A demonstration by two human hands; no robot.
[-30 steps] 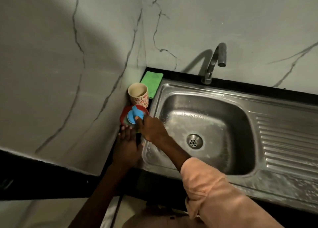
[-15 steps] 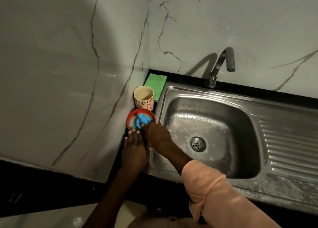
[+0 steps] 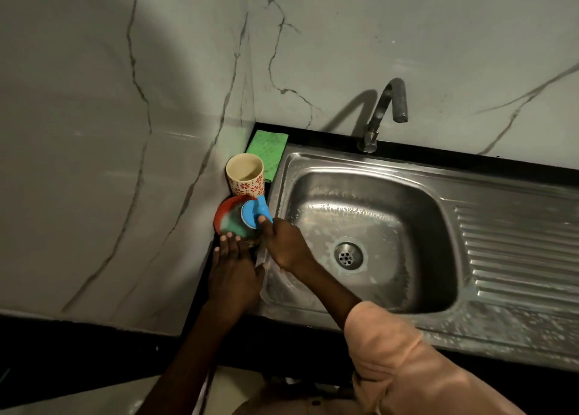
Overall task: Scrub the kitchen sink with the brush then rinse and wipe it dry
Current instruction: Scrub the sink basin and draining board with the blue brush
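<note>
Left of centre in the frame, the right hand [image 3: 283,242] grips the blue brush [image 3: 254,214] over a red dish [image 3: 226,211] beside the sink [image 3: 369,245]. The left hand [image 3: 233,269], fingers [image 3: 228,238] straight, touches the dish's near rim, below a patterned cup [image 3: 246,176].

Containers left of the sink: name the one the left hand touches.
The red bowl, with the blue brush in it; the floral cup behind stands untouched.

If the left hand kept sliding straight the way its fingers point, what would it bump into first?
Probably the red bowl. The left hand lies flat, its fingertips right at the bowl's near rim. Past that stands the patterned cup, though depth is hard to judge.
</note>
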